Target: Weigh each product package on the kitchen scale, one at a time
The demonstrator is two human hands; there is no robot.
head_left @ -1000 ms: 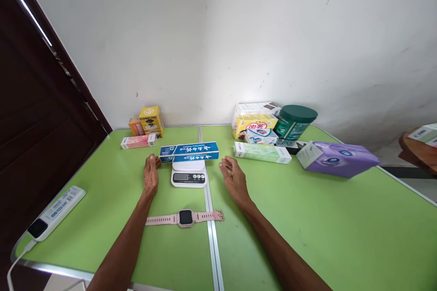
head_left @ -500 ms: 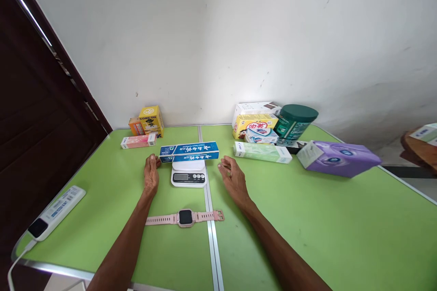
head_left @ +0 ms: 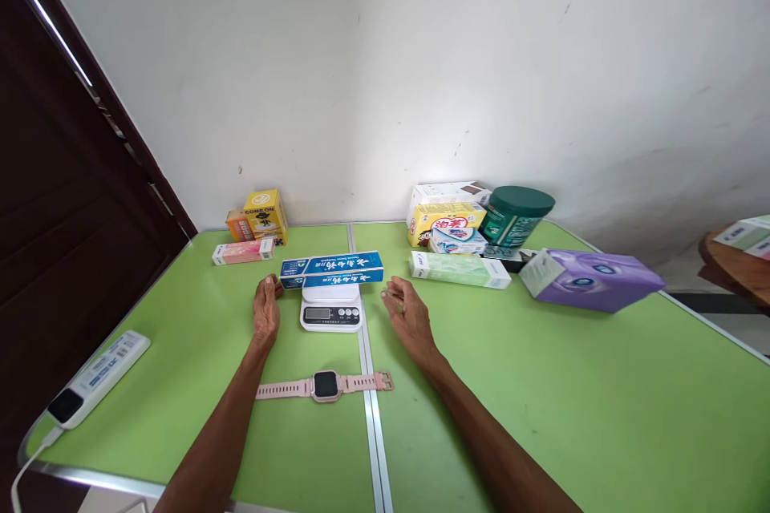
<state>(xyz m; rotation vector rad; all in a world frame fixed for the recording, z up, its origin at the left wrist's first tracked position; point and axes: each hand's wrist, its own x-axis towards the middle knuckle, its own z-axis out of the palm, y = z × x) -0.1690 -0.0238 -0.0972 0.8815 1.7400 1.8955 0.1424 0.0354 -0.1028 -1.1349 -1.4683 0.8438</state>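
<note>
A long blue toothpaste box (head_left: 332, 269) lies across the top of a small white digital scale (head_left: 331, 317), overhanging it on both sides. My left hand (head_left: 265, 309) rests on the table by the box's left end, fingers loosely curled and apart, with nothing in it. Off the box's right end is my right hand (head_left: 409, 313), its fingers partly bent and spread, also holding nothing. In front of the scale, between my forearms, a pink-strapped smartwatch (head_left: 326, 386) is laid out flat. The scale's display shows no digits I can read.
Yellow and orange boxes (head_left: 265, 215) and a pink box (head_left: 244, 251) stand back left. Toward the back right are a green-lidded tub (head_left: 516, 216), a pale green box (head_left: 460, 270), several small boxes and a purple pack (head_left: 593, 280). A white power bank (head_left: 99, 379) with cable lies left.
Both hands and the toothpaste box stay practically where they were. The whole view has shifted very slightly.
</note>
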